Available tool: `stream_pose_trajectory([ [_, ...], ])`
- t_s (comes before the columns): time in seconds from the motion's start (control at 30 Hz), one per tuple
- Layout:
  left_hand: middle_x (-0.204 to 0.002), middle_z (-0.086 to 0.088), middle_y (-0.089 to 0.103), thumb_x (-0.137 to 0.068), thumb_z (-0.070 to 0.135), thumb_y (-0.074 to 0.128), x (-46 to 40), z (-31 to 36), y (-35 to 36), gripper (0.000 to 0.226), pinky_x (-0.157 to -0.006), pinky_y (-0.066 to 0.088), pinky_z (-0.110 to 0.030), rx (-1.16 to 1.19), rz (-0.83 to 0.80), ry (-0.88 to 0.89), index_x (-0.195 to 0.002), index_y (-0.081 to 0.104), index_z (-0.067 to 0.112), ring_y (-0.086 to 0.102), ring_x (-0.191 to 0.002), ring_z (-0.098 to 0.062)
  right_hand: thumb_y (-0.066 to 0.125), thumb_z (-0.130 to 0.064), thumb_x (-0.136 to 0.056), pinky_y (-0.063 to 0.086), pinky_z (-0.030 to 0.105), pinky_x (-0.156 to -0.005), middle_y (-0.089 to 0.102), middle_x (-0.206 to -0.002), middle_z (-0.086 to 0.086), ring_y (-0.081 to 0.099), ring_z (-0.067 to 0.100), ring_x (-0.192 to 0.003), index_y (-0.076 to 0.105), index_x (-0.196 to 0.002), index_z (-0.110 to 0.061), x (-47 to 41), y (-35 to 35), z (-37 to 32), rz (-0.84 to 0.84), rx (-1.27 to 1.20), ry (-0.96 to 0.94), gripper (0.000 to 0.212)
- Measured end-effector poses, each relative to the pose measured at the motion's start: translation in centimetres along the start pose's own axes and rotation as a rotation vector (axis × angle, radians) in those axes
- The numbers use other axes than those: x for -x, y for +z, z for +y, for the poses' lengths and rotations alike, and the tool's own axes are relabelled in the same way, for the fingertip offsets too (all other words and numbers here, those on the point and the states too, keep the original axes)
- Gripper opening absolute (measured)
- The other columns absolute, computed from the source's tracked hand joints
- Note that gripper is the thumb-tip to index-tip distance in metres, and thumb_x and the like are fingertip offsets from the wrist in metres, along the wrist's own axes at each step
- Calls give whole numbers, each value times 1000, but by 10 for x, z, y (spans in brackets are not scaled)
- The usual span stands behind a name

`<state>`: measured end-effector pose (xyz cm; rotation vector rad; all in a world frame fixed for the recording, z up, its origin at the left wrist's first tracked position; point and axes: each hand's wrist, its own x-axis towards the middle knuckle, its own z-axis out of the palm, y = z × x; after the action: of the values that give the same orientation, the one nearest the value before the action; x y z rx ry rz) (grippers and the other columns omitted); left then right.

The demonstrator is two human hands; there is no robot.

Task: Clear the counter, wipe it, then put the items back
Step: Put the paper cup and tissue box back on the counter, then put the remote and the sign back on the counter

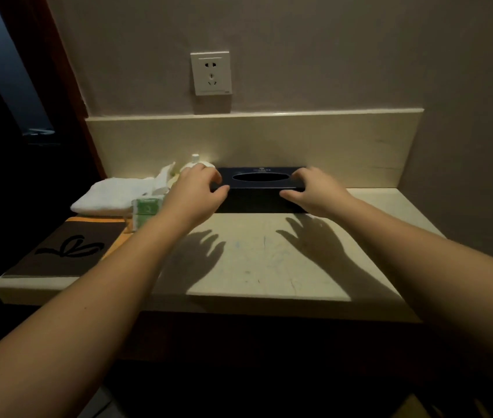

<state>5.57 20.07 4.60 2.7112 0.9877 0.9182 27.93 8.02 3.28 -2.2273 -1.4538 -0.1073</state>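
Dimly, both hands grip a tissue box (258, 188) on the pale counter (257, 260).

A white wall socket (211, 73) sits at twelve o'clock on the grey-beige wall (329, 49), well above a cream backsplash (344, 140) whose ledge runs from ten o'clock across to two o'clock. At nine to eleven o'clock a dark reddish door frame (58, 64) slants down beside the wall, and past it lies a dim opening (1, 55) with a bluish light, its contents too dark to make out. At six o'clock, below the front edge, everything is in deep shadow, with only a pale patch of floor (100, 402) showing at seven o'clock.
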Motion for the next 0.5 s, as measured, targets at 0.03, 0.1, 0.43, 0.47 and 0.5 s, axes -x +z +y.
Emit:
stream_pose_trajectory([
  [0.03,-100,2,54,-93,36,56,3,15,2,22,-80,42,-32,29,-6,25,-100,65,17,51,-103,-21,57,-52,-88,44,30,-81,57,-125,2,55,19,-108,54,-128,-19,14,-10,4,0,-38,3,52],
  [0.1,-96,4,55,-93,35,56,12,47,8,20,-79,46,-33,81,-17,62,-99,65,18,53,-96,-18,54,-48,-91,43,29,-78,62,-121,2,58,18,-104,59,-122,-17,46,-31,14,-5,-72,-9,44],
  [0.43,-104,11,53,-94,41,54,115,239,66,22,-71,42,-24,315,-201,162,-106,62,25,53,-93,-8,55,-41,-91,44,25,-81,60,-116,-11,57,6,-101,59,-117,-26,285,-105,117,7,-60,85,31],
  [0.47,-103,11,54,-93,40,55,130,256,74,21,-71,40,-24,336,-216,181,-105,62,24,53,-93,-8,55,-42,-91,44,24,-80,60,-115,-11,56,6,-101,59,-117,-26,310,-109,130,6,-51,112,31],
  [0.5,-101,10,55,-93,38,56,145,273,82,19,-71,39,-24,358,-227,204,-104,63,23,53,-91,-8,54,-42,-91,43,23,-79,59,-114,-11,56,6,-101,59,-118,-26,335,-112,142,5,-42,140,32],
])
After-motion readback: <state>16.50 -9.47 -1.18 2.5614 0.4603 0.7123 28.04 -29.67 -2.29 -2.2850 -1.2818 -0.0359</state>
